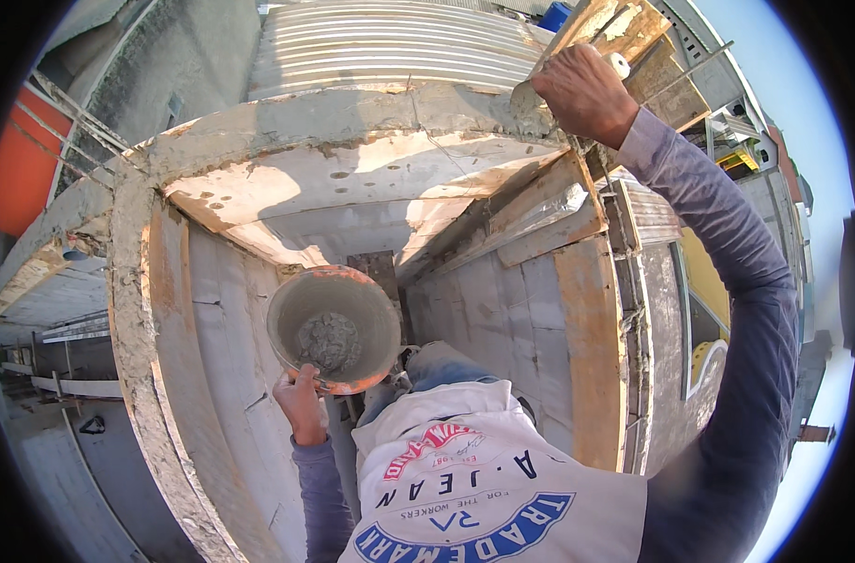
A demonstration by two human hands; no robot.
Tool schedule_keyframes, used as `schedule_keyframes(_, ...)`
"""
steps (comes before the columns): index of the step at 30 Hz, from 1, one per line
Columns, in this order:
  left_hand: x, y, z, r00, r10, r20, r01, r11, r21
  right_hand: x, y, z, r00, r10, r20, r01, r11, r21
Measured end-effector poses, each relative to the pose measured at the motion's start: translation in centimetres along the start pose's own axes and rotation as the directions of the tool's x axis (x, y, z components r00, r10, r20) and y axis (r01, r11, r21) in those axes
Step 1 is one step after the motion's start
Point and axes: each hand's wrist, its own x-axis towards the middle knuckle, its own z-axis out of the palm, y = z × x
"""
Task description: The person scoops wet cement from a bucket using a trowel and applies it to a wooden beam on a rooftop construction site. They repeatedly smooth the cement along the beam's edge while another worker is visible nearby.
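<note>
My left hand grips the front rim of an orange bucket coated grey inside, with a lump of wet grey mortar at its bottom. My right hand is raised at the upper right, closed on what looks like a trowel, mostly hidden by the fist, over the mortar-smeared top of a concrete beam. A short white cylinder shows just behind that hand.
White block walls surround my legs below. Timber boards line the right side and a concrete edge runs down the left. Beyond are a corrugated sheet, bamboo poles, an orange panel and a drop at far left.
</note>
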Motion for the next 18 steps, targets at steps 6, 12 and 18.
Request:
schedule_keyframes(6, -2.1, -4.4, -7.9, 0.966, 0.002, -0.259, -0.030, 0.994, -0.103, 4.6, 2.4, 0.3, 0.993, -0.054, 0.102, 0.056, 0.998, -0.016)
schedule_keyframes(12, -4.1, -6.8, -10.7, 0.946, -0.036, -0.323, -0.005, 0.992, -0.123, 4.7, -2.0, 0.9, 0.902, -0.005, 0.431, 0.027, 0.999, -0.046)
schedule_keyframes(18, -4.3, -7.3, -11.0, 0.945, -0.077, -0.316, 0.036, 0.990, -0.135, 4.8, -0.2, 0.6, 0.981, 0.075, 0.180, -0.064, 0.996, -0.068)
